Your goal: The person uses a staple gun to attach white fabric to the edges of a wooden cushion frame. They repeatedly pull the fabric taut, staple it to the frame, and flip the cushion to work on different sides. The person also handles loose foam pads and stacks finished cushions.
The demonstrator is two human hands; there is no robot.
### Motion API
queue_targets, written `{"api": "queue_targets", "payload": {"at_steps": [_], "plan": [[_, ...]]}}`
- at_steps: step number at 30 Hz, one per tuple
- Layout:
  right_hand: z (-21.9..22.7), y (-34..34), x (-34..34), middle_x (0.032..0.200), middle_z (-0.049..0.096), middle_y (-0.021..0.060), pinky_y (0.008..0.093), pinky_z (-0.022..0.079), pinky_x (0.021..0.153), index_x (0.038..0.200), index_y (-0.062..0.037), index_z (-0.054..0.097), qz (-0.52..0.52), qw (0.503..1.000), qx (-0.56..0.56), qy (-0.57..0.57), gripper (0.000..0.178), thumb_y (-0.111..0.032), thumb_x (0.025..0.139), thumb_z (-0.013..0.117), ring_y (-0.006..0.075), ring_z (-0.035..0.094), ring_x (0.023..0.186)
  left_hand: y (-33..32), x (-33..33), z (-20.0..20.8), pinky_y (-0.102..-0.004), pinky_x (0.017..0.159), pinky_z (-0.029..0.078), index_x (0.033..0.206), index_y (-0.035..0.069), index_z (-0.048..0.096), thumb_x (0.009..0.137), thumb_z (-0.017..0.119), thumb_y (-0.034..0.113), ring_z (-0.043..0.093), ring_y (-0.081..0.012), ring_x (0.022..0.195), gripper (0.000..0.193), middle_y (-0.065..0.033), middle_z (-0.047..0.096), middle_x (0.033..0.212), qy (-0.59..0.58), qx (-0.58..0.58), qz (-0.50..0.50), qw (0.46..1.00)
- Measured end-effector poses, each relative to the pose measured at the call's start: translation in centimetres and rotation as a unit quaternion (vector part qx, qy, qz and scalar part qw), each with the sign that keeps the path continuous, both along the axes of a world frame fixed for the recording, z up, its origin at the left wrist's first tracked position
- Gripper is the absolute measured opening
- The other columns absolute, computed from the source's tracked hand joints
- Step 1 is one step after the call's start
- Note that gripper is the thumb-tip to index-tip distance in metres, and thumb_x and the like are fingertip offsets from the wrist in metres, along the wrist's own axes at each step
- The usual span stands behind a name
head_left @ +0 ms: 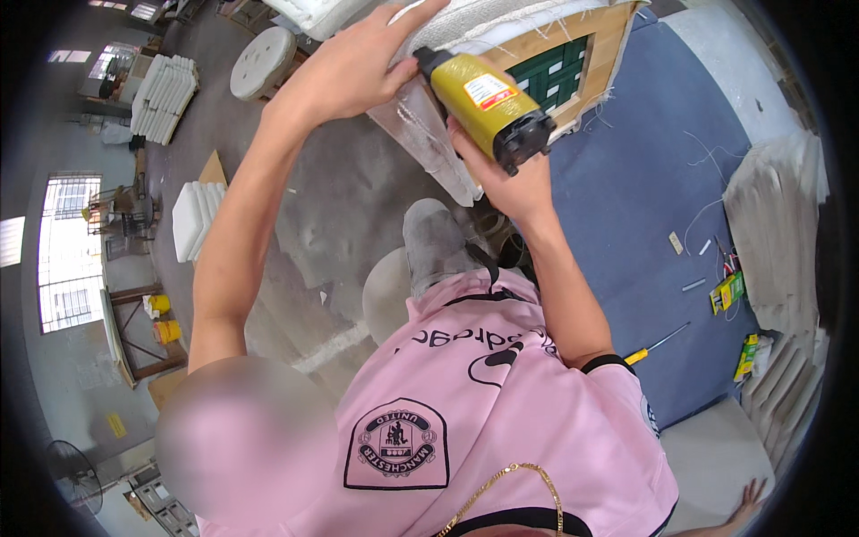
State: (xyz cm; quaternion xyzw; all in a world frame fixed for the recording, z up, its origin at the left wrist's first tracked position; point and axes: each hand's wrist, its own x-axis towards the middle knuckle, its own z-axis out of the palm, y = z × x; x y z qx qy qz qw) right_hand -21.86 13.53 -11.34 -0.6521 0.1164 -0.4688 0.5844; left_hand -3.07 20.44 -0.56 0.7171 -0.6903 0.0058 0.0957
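My right hand [510, 179] grips a yellow and black staple gun [479, 94], its fingers mostly hidden beneath the tool. The gun's narrow black nose points up and left, close to my left thumb. Stretched along the white fabric edge of an upholstered furniture piece [541, 40], my left hand [358, 67] is open, with thumb and forefinger spread. A wooden frame with dark green webbing shows on that piece, just beyond the gun. Loose threads and thin translucent lining hang from its edges.
On the blue work surface [662, 206] at right lie a yellow-handled screwdriver [658, 345], green-yellow packets [727, 293] and loose threads. Another person's hand [747, 506] shows at lower right. White cushions [164, 98] are stacked at left, near a round padded seat [262, 63].
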Motion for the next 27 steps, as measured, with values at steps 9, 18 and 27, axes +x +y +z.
{"api": "queue_targets", "payload": {"at_steps": [9, 18, 27], "plan": [[1.1, -6.0, -3.4, 0.107, 0.072, 0.0126, 0.0314, 0.051, 0.088, 0.122, -0.0029, 0.068, 0.126, 0.967, 0.009, 0.220, 0.043, -0.015, 0.082, 0.078, 0.0200, 0.065, 0.098, 1.1, 0.8, 1.2, -0.0430, 0.117, 0.037, 0.152, 0.012, 0.049, 0.088, 0.076, 0.031, 0.048, -0.0354, 0.140, 0.071, -0.0188, 0.051, 0.152, 0.075, -0.041, -0.016, 0.996], [-15.1, -16.6, -20.2, 0.096, 0.071, 0.0202, 0.0413, 0.056, 0.075, 0.149, -0.0108, 0.048, -0.084, 0.814, 0.060, 0.571, 0.071, -0.012, 0.081, 0.072, 0.0314, 0.071, 0.080, 1.7, -7.2, -6.1, -0.0479, 0.104, 0.047, 0.101, 0.009, 0.077, 0.081, 0.073, 0.015, 0.060, -0.0348, 0.120, 0.022, -0.0177, 0.065, 0.123, 0.239, -0.450, 0.017, 0.860], [-8.1, -8.7, -24.8, 0.130, 0.065, 0.0161, 0.0408, 0.049, 0.102, 0.142, 0.0021, 0.053, -0.151, 0.890, 0.428, -0.044, 0.058, -0.039, 0.100, 0.057, 0.0312, 0.063, 0.119, -4.3, -17.6, -7.7, -0.0473, 0.108, 0.045, 0.099, 0.014, 0.076, 0.086, 0.077, 0.018, 0.057, -0.0347, 0.124, 0.014, -0.0106, 0.063, 0.124, 0.523, -0.359, -0.243, 0.734]]}}
